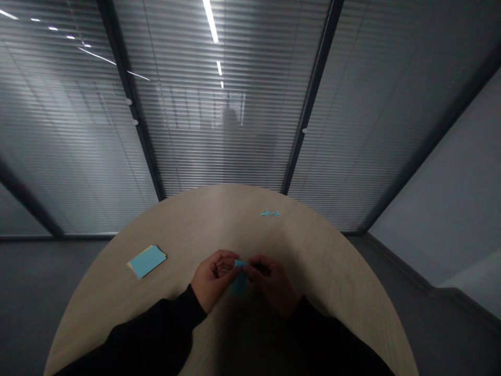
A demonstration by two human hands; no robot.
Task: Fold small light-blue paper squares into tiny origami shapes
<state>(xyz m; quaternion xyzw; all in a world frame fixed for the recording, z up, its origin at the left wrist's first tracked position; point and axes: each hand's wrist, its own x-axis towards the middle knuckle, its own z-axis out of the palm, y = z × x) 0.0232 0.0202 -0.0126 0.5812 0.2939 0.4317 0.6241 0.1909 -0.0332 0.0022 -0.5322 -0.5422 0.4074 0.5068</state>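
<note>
A small piece of blue paper [239,284] is held up between my two hands near the middle of the table. My left hand [214,279] pinches its upper left edge between thumb and fingers. From the other side, my right hand [273,282] grips the upper right edge with thumb and forefinger. The paper's top looks folded over, and its lower part hangs down in shadow. Farther off on the table lie small folded blue paper pieces [270,213]. To the left rests a stack of paper sheets [148,260], blue on top with yellow showing at the edge.
The round wooden table [332,292] has a curved far edge close to a glass partition with blinds [223,151]. Dark frame posts divide the glass. A pale wall [442,209] stands at the right, and grey floor [39,292] shows around the table.
</note>
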